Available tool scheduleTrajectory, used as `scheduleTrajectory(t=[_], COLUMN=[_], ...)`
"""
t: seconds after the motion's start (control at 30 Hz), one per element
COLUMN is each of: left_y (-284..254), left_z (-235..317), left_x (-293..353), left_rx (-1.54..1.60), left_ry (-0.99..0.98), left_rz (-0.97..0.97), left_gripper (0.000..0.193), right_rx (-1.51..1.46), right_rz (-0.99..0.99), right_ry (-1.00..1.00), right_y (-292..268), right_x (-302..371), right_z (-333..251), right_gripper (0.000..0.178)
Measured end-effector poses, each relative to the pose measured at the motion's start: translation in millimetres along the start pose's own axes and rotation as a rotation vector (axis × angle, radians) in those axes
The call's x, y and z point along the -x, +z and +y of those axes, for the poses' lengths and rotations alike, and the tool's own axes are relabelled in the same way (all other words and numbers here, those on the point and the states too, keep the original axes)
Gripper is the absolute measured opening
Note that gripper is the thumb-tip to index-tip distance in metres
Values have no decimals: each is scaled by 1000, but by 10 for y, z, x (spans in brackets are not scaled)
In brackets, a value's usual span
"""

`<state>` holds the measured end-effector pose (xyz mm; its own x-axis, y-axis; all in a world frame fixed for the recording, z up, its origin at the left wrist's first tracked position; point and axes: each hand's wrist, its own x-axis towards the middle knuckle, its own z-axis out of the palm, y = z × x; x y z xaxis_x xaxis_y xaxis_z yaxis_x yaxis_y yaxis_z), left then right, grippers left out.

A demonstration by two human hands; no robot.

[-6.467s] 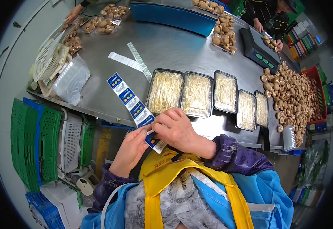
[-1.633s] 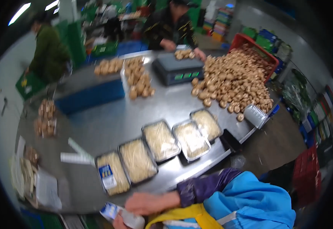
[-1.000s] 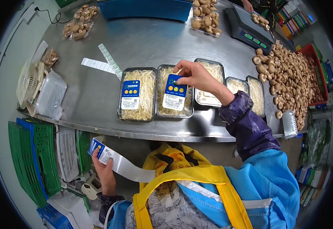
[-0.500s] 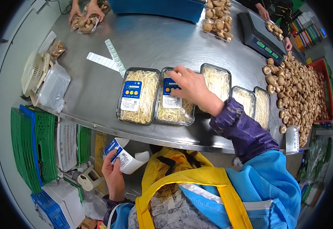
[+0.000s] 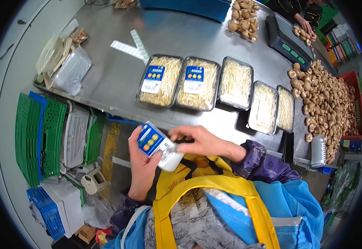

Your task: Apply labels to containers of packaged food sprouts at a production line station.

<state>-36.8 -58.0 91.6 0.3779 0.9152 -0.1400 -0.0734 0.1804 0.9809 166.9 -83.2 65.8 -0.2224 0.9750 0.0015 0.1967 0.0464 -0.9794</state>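
My left hand (image 5: 142, 166) is closed on a strip of blue-and-white labels (image 5: 152, 141), held in front of the table's near edge. My right hand (image 5: 199, 141) meets the strip's right edge with thumb and fingers curled together; the exact pinch is partly blurred. Beyond the hands, on the metal table, stands a row of black-rimmed clear-covered trays of bean sprouts. The leftmost tray (image 5: 160, 81) and the second tray (image 5: 198, 84) each bear a blue-and-white label. No label shows on the third tray (image 5: 235, 83), the fourth (image 5: 263, 108) or the narrow fifth (image 5: 286, 108).
Loose mushrooms (image 5: 326, 108) are heaped at right beside a red crate (image 5: 357, 103). A digital scale (image 5: 291, 43) stands far right, near another person's hand (image 5: 305, 25). Paper label strips (image 5: 127, 49) lie behind the trays. Green crates (image 5: 27, 141) are stacked at lower left.
My right hand has left the second tray and come back to the label strip. My left hand has raised the strip. The view has shifted, and the other person's hands at far left are gone.
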Motion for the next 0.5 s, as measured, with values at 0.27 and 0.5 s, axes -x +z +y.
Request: scheduleTrajectory(t=[0.27,0.5], left_y=[-50,74], left_z=[-74,-195], left_x=[0,150], left_rx=[302,251], left_ry=[-16,-211], left_rz=[40,-159], left_gripper=[51,28], right_rx=[-45,537], right_rz=[-66,319], right_ry=[305,-256], right_y=[263,127], right_x=[539,450], right_z=[-198,-358], right_gripper=[24,41])
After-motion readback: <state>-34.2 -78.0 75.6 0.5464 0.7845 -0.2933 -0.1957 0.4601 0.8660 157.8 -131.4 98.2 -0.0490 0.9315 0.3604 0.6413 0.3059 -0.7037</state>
